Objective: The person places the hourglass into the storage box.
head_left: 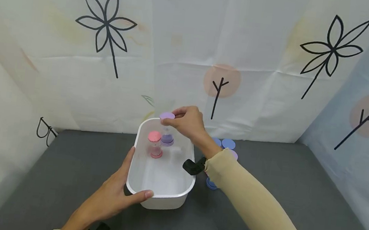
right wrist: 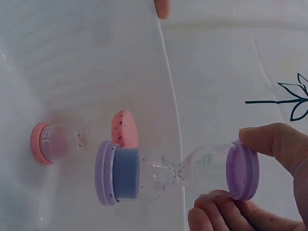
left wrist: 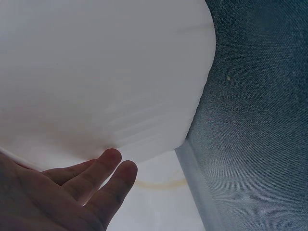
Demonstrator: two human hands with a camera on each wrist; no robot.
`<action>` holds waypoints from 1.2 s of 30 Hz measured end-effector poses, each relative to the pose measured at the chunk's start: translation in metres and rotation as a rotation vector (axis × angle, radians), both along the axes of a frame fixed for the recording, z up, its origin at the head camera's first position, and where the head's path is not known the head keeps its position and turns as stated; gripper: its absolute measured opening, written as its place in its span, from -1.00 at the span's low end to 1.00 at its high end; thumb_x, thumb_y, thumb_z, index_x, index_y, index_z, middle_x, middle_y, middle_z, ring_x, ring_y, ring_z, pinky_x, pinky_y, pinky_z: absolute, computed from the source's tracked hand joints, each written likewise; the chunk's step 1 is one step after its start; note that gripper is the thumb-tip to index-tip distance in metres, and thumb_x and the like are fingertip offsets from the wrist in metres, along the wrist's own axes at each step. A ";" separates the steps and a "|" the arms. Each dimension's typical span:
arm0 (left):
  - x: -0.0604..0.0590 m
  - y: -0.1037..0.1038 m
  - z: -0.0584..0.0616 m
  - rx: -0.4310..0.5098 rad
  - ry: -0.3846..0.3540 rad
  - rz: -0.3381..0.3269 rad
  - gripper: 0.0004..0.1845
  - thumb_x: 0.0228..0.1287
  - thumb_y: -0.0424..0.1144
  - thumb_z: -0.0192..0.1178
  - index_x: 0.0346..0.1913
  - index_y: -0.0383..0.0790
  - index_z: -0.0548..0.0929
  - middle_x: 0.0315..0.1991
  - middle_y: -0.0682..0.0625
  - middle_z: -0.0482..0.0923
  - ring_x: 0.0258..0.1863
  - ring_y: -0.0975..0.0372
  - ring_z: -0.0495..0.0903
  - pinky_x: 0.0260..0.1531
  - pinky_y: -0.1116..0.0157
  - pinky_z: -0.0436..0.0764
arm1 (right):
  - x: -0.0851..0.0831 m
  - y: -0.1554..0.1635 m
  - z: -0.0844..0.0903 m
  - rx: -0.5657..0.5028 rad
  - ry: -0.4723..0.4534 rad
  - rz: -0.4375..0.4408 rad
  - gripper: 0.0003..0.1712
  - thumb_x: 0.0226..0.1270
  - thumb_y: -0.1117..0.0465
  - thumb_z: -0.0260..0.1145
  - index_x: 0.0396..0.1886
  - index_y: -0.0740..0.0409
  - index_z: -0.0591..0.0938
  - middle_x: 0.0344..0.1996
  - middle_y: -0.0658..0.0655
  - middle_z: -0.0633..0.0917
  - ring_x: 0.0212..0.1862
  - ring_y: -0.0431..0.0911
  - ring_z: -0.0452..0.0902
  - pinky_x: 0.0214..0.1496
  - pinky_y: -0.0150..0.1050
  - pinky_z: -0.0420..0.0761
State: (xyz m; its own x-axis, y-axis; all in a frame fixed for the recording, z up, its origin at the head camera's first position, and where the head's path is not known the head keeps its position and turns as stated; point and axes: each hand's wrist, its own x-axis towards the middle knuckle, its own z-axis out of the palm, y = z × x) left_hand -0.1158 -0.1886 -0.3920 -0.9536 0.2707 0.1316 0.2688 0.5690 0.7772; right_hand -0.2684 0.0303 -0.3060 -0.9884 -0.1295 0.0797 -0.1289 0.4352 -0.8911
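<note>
Pinching the purple sand timer (head_left: 167,130) by its top, the right hand (head_left: 187,122) could knock the pink sand timer (head_left: 155,144) at 8 o'clock. The left hand (head_left: 117,192) grips the white tub (head_left: 161,197).

Glossy, seemingly plastic tub (head_left: 161,197); matt cloth tabletop (head_left: 284,172)
</note>
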 end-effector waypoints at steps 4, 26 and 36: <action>0.000 -0.001 0.000 0.003 -0.014 0.005 0.27 0.16 0.19 0.44 0.64 0.19 -0.32 0.56 -0.01 0.11 0.39 0.06 0.32 0.23 -0.17 0.35 | 0.000 -0.003 -0.003 0.026 0.001 0.004 -0.60 0.00 0.10 0.67 -0.24 0.21 0.75 -0.42 0.04 0.76 -0.30 -0.12 0.70 -0.27 -0.24 0.59; -0.002 0.000 0.001 -0.015 -0.011 0.015 0.27 0.15 0.21 0.44 0.65 0.18 -0.31 0.55 -0.02 0.15 0.36 0.06 0.36 0.20 -0.16 0.38 | -0.008 -0.003 -0.010 0.254 -0.090 0.102 -0.59 -0.09 0.18 0.71 -0.21 0.22 0.80 -0.28 0.05 0.76 -0.16 -0.06 0.62 -0.13 -0.18 0.58; -0.001 0.000 0.001 -0.013 -0.009 0.015 0.27 0.14 0.22 0.44 0.65 0.17 -0.30 0.55 -0.02 0.14 0.37 0.07 0.36 0.21 -0.16 0.37 | -0.011 -0.002 -0.009 0.314 -0.087 0.180 -0.64 -0.06 0.19 0.69 -0.23 0.20 0.81 -0.35 0.01 0.77 -0.20 -0.09 0.62 -0.12 -0.20 0.57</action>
State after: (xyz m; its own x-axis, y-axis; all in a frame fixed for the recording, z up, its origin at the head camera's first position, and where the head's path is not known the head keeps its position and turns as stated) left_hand -0.1168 -0.1889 -0.3909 -0.9585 0.2585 0.1199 0.2538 0.5831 0.7717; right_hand -0.2799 0.0285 -0.3146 -0.9489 -0.3065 -0.0749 -0.1577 0.6662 -0.7289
